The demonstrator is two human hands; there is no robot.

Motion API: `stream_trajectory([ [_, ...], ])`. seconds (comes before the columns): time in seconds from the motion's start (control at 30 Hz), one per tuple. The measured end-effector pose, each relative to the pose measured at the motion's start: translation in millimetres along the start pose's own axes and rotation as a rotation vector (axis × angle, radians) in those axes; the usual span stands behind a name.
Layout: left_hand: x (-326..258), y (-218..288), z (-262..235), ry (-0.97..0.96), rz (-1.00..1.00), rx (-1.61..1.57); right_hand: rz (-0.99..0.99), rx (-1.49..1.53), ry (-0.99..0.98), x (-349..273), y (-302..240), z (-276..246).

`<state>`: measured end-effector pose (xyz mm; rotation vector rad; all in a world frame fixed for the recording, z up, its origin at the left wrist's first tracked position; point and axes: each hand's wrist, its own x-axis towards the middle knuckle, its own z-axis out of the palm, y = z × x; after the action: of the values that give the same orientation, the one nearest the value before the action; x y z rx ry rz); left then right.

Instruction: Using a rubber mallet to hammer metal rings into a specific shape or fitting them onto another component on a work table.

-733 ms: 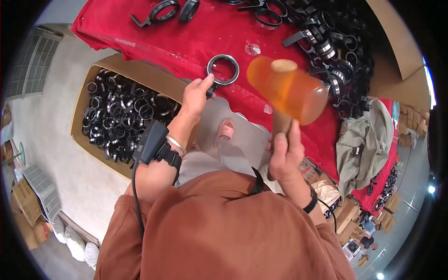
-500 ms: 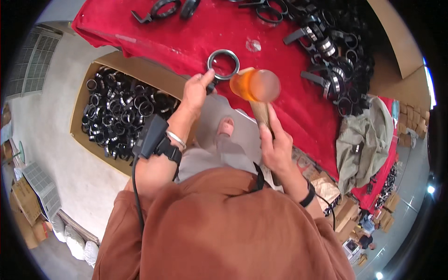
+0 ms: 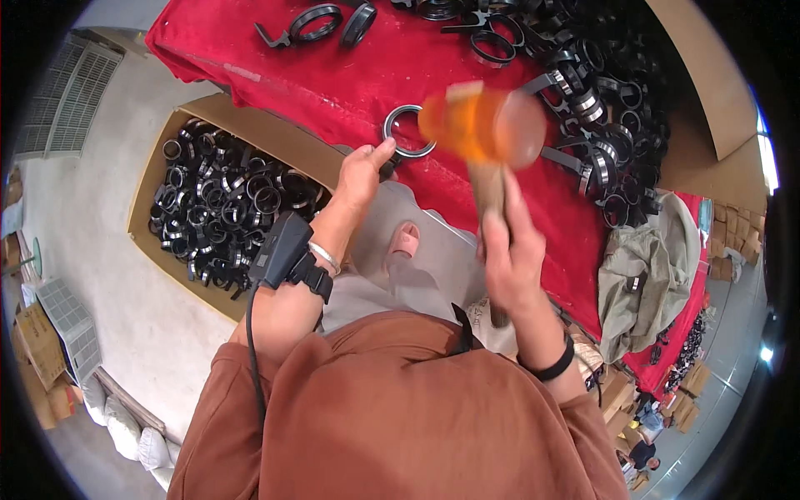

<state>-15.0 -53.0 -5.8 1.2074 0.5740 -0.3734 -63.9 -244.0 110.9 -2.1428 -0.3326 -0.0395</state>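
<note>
A metal ring with a black outer part (image 3: 388,125) is held near the edge of the red-covered table by my left hand (image 3: 363,173). The thumb and fingers are closed on its side, where a short black piece shows. My right hand (image 3: 514,260) is wrapped around the wooden handle of a mallet (image 3: 482,125) with a translucent orange head. Motion blurs the head, which is raised above and to the right of the ring and overlaps its right edge in the picture.
Many similar rings fill a cardboard box (image 3: 221,106) at left. A pile of black rings with handles (image 3: 612,137) lies on the red cloth (image 3: 275,83) at right. A few rings (image 3: 317,23) lie at the far side. A grey-green cloth (image 3: 646,275) hangs over the table's edge.
The mallet and my right hand have moved up and to the right, and the mallet's head looks larger. My left hand still grips the ring. The whole view has shifted slightly.
</note>
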Motion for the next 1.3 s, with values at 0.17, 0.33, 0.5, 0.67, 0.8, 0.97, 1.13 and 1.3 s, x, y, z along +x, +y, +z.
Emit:
stream_trajectory([
  [0.17,3.7,-5.7,0.8,0.008,0.045,-0.051,0.106,0.086,0.051,50.6,15.1,33.7],
  [0.33,13.2,-12.9,1.7,0.132,0.049,0.058,0.281,-0.045,-0.061,63.7,28.5,54.6],
  [0.5,6.9,-11.9,1.5,0.065,0.01,0.013,0.097,0.232,0.137,62.7,22.3,41.9],
  [0.67,5.1,-5.4,2.1,0.089,0.023,0.067,0.223,-0.124,0.041,57.5,34.0,54.9],
  [0.8,9.4,-9.0,2.7,0.089,0.073,0.016,0.193,0.129,0.102,51.5,40.9,49.6],
  [0.97,9.6,-14.1,2.2,0.096,0.125,0.079,0.27,0.14,0.045,59.2,28.7,44.4],
  [1.13,-3.5,-14.6,-23.1,0.086,0.115,0.192,0.517,0.249,-0.061,58.1,30.6,25.9],
  [1.3,-62.5,-16.5,-127.3,0.253,0.165,0.187,0.464,0.287,-0.011,16.7,45.9,-20.3],
])
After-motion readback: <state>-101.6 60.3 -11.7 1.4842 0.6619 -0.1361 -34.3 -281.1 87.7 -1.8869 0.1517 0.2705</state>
